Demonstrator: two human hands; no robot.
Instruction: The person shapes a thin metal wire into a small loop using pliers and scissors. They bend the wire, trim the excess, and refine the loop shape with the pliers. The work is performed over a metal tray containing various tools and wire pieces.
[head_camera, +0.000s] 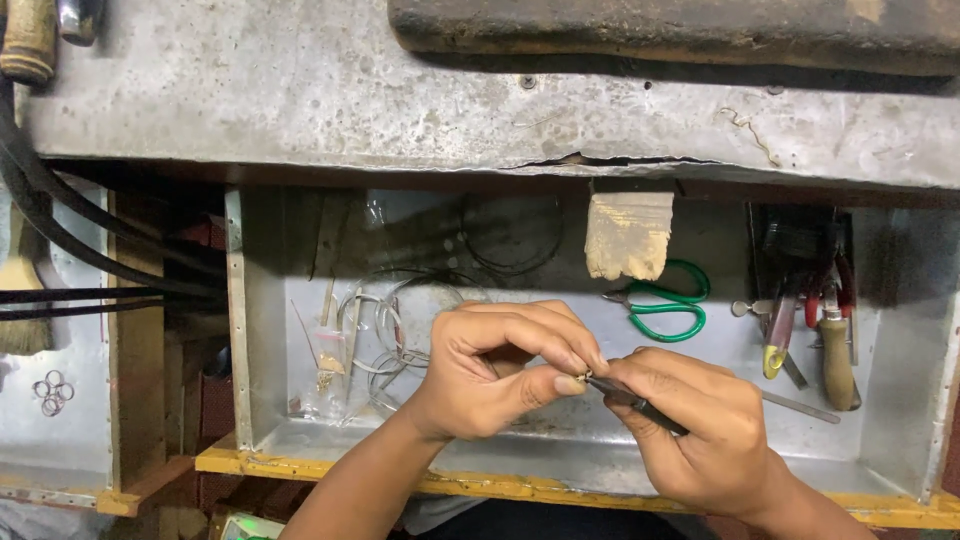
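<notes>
While your left hand (490, 370) pinches a tiny gold-coloured piece (582, 377) between thumb and forefinger, your right hand (700, 430) is closed around a dark slim tool (630, 398), its tip touching the piece. You hold both over the metal tray (560, 440), probably so a dropped bit stays inside. Green-handled scissors (665, 305) lie just beyond your right hand, and wire loops (380, 330) beyond your left.

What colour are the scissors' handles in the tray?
Green, on the scissors; clearest in the head view.
</notes>
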